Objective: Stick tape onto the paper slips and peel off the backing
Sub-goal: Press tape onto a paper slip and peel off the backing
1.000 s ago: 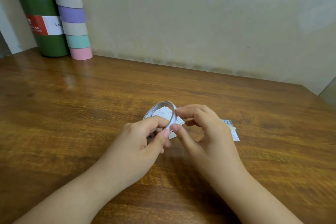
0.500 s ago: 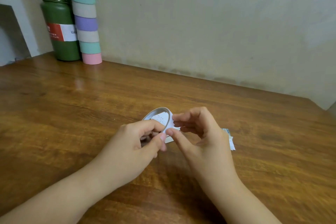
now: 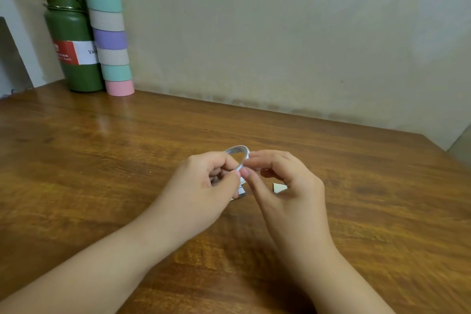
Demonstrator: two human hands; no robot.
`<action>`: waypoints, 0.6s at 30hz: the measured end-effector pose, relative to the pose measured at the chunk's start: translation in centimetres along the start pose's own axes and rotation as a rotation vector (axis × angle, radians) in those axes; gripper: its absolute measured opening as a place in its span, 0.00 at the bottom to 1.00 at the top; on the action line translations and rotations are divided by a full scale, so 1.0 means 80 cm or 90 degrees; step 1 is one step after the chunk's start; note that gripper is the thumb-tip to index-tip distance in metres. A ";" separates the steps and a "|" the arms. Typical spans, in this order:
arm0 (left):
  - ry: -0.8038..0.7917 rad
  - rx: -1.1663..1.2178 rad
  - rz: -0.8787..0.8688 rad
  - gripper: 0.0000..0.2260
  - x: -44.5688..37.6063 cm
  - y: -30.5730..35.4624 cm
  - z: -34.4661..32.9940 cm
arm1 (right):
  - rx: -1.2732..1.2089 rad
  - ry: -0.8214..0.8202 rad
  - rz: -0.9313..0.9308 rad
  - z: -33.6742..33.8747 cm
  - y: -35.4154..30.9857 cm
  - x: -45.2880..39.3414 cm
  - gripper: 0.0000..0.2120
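While paper slips (image 3: 279, 187) lie on the wooden table (image 3: 127, 160) beneath, the left hand (image 3: 204, 188) grips a tape roll (image 3: 238, 153) and the right hand (image 3: 285, 186) pinches its edge just above them.

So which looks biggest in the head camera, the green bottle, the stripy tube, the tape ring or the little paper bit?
1. Stripy tube, top cut off by the frame
2. Green bottle, close to it in size
3. Tape ring, though nearer the camera
4. Paper bit
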State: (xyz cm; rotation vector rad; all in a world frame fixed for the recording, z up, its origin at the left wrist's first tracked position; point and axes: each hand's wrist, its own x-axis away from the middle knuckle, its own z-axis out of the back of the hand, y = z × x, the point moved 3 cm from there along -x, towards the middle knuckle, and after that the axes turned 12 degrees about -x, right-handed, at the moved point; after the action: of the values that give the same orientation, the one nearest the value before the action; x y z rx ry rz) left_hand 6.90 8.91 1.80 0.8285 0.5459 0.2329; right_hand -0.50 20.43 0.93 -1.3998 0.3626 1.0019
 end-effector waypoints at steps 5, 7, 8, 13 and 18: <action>0.039 0.014 -0.010 0.08 0.002 -0.016 -0.006 | 0.030 -0.042 -0.014 -0.004 0.001 0.002 0.02; 0.051 -0.003 -0.015 0.09 0.004 -0.024 -0.002 | 0.022 -0.065 -0.033 -0.008 0.001 0.002 0.01; 0.054 -0.007 -0.022 0.10 0.006 -0.025 -0.001 | 0.010 -0.073 -0.042 -0.007 -0.001 0.002 0.01; 0.062 -0.025 -0.044 0.07 0.009 -0.023 0.008 | -0.028 -0.111 -0.054 -0.008 -0.010 -0.001 0.01; 0.065 -0.024 -0.063 0.11 0.009 -0.019 0.013 | -0.024 -0.107 -0.032 -0.009 -0.016 0.002 0.02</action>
State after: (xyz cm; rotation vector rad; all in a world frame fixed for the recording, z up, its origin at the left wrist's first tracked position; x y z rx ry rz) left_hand 8.05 7.52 0.93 0.7538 0.6747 0.1950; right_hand 0.82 20.00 1.53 -1.3408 0.1833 1.0813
